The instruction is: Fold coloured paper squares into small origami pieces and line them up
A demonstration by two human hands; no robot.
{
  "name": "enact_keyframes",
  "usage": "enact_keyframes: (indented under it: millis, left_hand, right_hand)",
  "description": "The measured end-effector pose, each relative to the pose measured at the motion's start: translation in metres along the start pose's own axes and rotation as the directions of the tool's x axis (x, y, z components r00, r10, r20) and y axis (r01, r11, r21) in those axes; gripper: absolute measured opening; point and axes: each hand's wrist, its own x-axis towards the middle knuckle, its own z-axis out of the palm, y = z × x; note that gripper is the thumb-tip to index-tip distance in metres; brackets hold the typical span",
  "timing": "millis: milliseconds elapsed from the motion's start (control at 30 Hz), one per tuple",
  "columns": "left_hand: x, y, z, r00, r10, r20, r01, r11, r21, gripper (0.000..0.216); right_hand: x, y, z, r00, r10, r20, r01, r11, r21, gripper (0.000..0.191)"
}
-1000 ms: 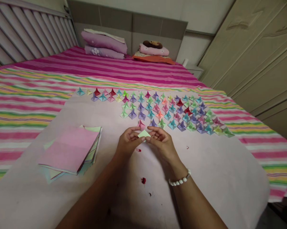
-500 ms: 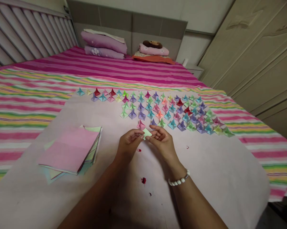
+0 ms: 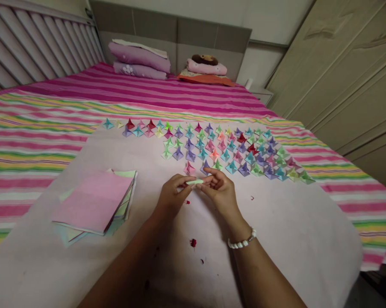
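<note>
Between my two hands is a small pale green folded paper [image 3: 195, 182], seen nearly edge-on above the white surface [image 3: 292, 231]. My left hand [image 3: 173, 191] pinches its left end with thumb and fingers. At the right end, my right hand [image 3: 219, 188] grips it, the index finger raised and the others curled. A bead bracelet [image 3: 242, 243] circles the right wrist. Just beyond my fingers stand a pink folded paper boat [image 3: 189, 168] and a purple one [image 3: 206, 167], part of several rows of coloured folded papers.
At left lies a stack of coloured paper sheets [image 3: 93, 201], pink on top. The white surface rests on a striped bedspread [image 3: 26, 162]. Folded purple bedding [image 3: 141, 60] and a pink pillow pile [image 3: 207, 67] sit by the headboard [image 3: 154, 25]. A wooden wardrobe [image 3: 346, 72] stands right.
The green paper has tipped from showing its flat diamond face to a thin, nearly edge-on strip. Both hands stay around the same place, with the fingers slightly shifted.
</note>
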Motion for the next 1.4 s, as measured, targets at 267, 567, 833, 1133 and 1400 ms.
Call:
enact_keyframes:
  millis: [267,567,833,1133,1400]
  left_hand:
    - [0.001,-0.004,-0.001,0.996,0.084,0.023,-0.086,0.99,0.109,0.014]
    - [0.0,0.0,0.0,0.987,-0.147,0.068,0.152,0.985,-0.086,0.017]
    - [0.0,0.012,-0.002,0.919,-0.393,0.034,0.38,0.858,-0.346,0.03]
    - [-0.001,0.008,0.0,0.918,-0.391,0.067,0.382,0.822,-0.423,0.032]
    - [0.0,0.005,0.001,0.932,-0.36,0.033,0.354,0.892,-0.281,0.034]
  right_hand:
    - [-0.001,0.002,0.001,1.0,-0.028,0.008,0.029,0.998,-0.06,0.033]
    - [0.0,0.0,-0.003,0.988,-0.026,0.154,0.048,0.989,-0.143,0.015]
    - [-0.003,-0.006,0.001,0.988,0.051,0.149,-0.051,0.999,-0.006,0.022]
    - [-0.004,-0.007,0.003,0.993,0.097,0.072,-0.1,0.994,0.037,0.016]
    - [-0.003,-0.007,0.007,0.982,0.186,0.012,-0.185,0.961,0.204,0.018]
